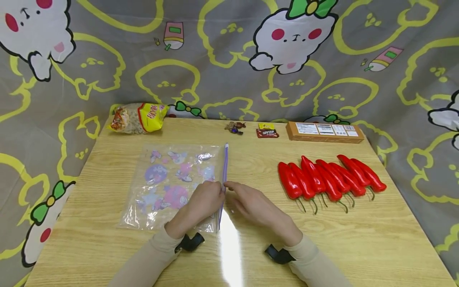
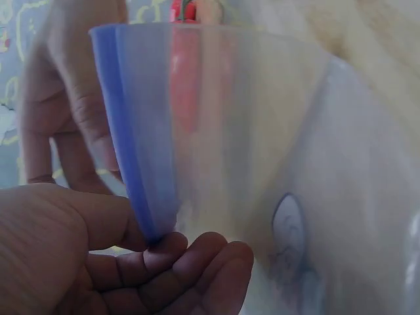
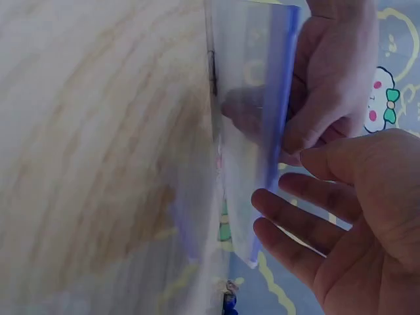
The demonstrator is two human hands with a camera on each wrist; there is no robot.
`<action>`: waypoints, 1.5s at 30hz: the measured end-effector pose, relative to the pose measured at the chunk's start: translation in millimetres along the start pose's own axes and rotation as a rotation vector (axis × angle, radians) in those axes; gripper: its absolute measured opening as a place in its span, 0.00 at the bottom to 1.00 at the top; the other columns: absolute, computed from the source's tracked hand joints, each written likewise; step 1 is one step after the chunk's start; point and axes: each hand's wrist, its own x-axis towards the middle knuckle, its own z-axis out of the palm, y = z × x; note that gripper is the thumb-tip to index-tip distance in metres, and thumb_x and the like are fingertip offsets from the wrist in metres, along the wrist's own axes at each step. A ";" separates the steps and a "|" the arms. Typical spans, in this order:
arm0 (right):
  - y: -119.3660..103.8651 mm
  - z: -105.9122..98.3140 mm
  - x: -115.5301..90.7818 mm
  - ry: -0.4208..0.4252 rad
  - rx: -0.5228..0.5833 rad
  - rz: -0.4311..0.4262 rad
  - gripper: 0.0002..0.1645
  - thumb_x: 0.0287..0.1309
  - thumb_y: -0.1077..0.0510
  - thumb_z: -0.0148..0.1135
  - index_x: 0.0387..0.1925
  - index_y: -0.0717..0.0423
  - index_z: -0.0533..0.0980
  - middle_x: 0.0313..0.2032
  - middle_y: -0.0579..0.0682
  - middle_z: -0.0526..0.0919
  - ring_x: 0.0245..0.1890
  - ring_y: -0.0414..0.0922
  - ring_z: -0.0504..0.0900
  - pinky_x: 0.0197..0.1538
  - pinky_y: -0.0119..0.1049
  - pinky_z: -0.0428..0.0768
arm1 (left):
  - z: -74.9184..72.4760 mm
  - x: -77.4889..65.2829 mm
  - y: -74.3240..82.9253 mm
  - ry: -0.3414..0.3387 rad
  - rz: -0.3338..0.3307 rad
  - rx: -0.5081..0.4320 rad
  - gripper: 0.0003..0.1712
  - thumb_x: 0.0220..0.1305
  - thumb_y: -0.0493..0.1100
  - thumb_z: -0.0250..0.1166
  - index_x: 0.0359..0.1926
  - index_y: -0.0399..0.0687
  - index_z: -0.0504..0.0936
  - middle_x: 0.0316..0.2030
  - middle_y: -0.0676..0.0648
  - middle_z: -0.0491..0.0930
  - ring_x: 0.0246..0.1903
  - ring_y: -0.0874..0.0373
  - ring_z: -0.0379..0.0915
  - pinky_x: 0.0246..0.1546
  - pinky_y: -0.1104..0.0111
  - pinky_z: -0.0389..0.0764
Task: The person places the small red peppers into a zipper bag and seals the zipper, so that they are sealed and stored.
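The left hand pinched the bag at its right edge, the right hand was spread alongside, and a loosened pinch might have dropped it.

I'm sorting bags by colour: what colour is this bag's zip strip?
The zip strip is bluish purple, best seen in the left wrist view.

The head view looks down from six o'clock toward twelve, far enough back to take in table and curtain. The wrist views sit close in, rolled sideways — the left facing about three o'clock, toward the peppers, the right about nine. All three share the bag, left hand and right hand.
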 end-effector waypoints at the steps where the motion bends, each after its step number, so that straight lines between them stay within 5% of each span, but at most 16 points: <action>1: -0.8 1.8 -0.4 -0.008 0.023 0.009 0.28 0.57 0.63 0.57 0.60 0.56 0.64 0.53 0.49 0.76 0.52 0.41 0.76 0.53 0.35 0.74 | -0.9 -0.9 0.6 0.010 0.002 0.000 0.09 0.57 0.34 0.54 0.22 0.39 0.75 0.12 0.52 0.64 0.09 0.64 0.58 0.08 0.76 0.60; 9: 0.3 5.5 -3.0 -0.025 0.032 -0.009 0.19 0.59 0.63 0.54 0.53 0.55 0.69 0.45 0.46 0.79 0.44 0.37 0.78 0.46 0.31 0.76 | -12.6 -4.9 5.8 0.071 -0.059 -0.003 0.09 0.53 0.35 0.53 0.18 0.43 0.70 0.11 0.52 0.62 0.06 0.65 0.56 0.05 0.75 0.59; 18: 2.6 4.2 -2.5 -0.071 -0.063 -0.088 0.15 0.57 0.64 0.58 0.47 0.56 0.78 0.46 0.48 0.78 0.48 0.42 0.77 0.51 0.33 0.75 | -36.5 -9.6 3.0 0.108 -0.116 0.074 0.04 0.50 0.32 0.56 0.29 0.39 0.71 0.16 0.49 0.68 0.12 0.58 0.64 0.11 0.71 0.65; 27: 5.6 7.3 -0.7 -0.020 -0.145 -0.143 0.10 0.54 0.62 0.62 0.39 0.56 0.80 0.44 0.50 0.80 0.45 0.45 0.77 0.50 0.38 0.74 | -51.0 -13.6 -0.1 0.265 -0.055 0.133 0.11 0.58 0.35 0.55 0.19 0.45 0.68 0.11 0.51 0.64 0.09 0.60 0.59 0.08 0.71 0.60; 36: 4.6 7.0 -2.0 -0.001 -0.230 -0.044 0.08 0.54 0.58 0.63 0.37 0.53 0.77 0.29 0.43 0.80 0.35 0.45 0.74 0.39 0.39 0.72 | -70.5 -18.2 -5.1 0.347 -0.035 0.098 0.10 0.54 0.32 0.56 0.19 0.41 0.69 0.11 0.52 0.60 0.10 0.62 0.53 0.10 0.72 0.56; 45: 4.0 8.4 -2.0 -0.002 -0.215 -0.032 0.03 0.56 0.58 0.61 0.33 0.51 0.77 0.27 0.41 0.80 0.32 0.43 0.73 0.37 0.37 0.72 | -68.1 -15.0 -5.9 0.318 -0.012 0.035 0.05 0.57 0.35 0.57 0.29 0.38 0.79 0.14 0.51 0.72 0.10 0.63 0.59 0.12 0.71 0.62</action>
